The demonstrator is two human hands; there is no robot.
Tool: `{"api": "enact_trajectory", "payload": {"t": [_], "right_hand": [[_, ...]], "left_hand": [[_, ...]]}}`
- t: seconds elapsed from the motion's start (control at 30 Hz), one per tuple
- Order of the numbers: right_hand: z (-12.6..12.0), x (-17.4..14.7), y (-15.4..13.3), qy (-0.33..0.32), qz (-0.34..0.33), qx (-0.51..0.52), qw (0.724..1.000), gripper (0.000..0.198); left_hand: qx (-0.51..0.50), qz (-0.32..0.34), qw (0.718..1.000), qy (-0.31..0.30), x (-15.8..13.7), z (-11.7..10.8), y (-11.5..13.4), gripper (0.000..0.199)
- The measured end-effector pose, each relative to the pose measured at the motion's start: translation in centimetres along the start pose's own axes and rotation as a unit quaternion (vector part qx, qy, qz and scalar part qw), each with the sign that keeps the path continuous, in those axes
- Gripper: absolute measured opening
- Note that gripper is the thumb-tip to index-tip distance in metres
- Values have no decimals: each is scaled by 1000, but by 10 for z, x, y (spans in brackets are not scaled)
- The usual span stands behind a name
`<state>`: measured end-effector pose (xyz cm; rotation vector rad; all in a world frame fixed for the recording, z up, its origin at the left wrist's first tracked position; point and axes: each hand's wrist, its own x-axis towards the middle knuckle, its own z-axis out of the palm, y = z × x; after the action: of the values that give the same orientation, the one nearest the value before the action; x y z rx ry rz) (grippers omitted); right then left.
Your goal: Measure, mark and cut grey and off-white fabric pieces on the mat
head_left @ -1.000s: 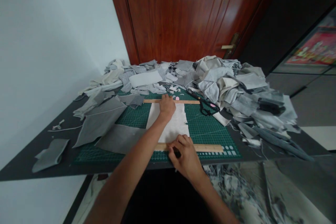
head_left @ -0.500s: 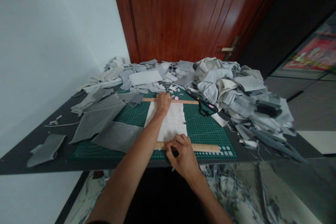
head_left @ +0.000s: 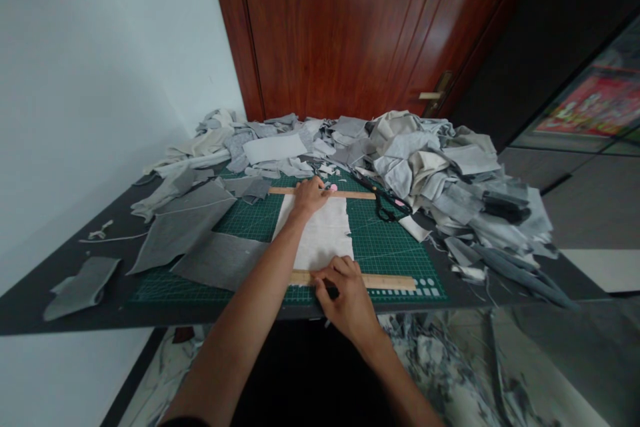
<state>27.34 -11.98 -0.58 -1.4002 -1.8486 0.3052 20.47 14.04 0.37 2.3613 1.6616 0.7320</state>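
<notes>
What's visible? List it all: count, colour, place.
wall: one, white, left
door: one, reddish, back
handle: one, brassy, on door
cabinet: one, dark, right
table: one, dark grey, centre
mat: one, green, on table
far ruler: one, tan, mat's far part
near ruler: one, tan, mat's near edge
cloth: one, white, between rulers
scissors: one pair, black, mat's right
bits: two, pink, by far ruler and scissors
cloth pieces: two or more, grey, mat's left
scraps: uncountable, grey and white, table and floor
left hand: one, bare, at far ruler
right hand: one, bare, at near ruler
</notes>
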Motion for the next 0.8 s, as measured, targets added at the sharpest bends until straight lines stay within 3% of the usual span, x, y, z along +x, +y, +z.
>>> {"api": "enact_trajectory", "payload": {"t": [0.27, 0.8], "right_hand": [[2, 0, 5, 5, -12, 10, 1000, 14], [-23, 18, 14, -51, -26, 76, 995, 18]], "left_hand": [[-47, 22, 998, -33, 4, -7, -5, 23], [-84, 28, 996, -4, 2, 0, -9, 21]]}}
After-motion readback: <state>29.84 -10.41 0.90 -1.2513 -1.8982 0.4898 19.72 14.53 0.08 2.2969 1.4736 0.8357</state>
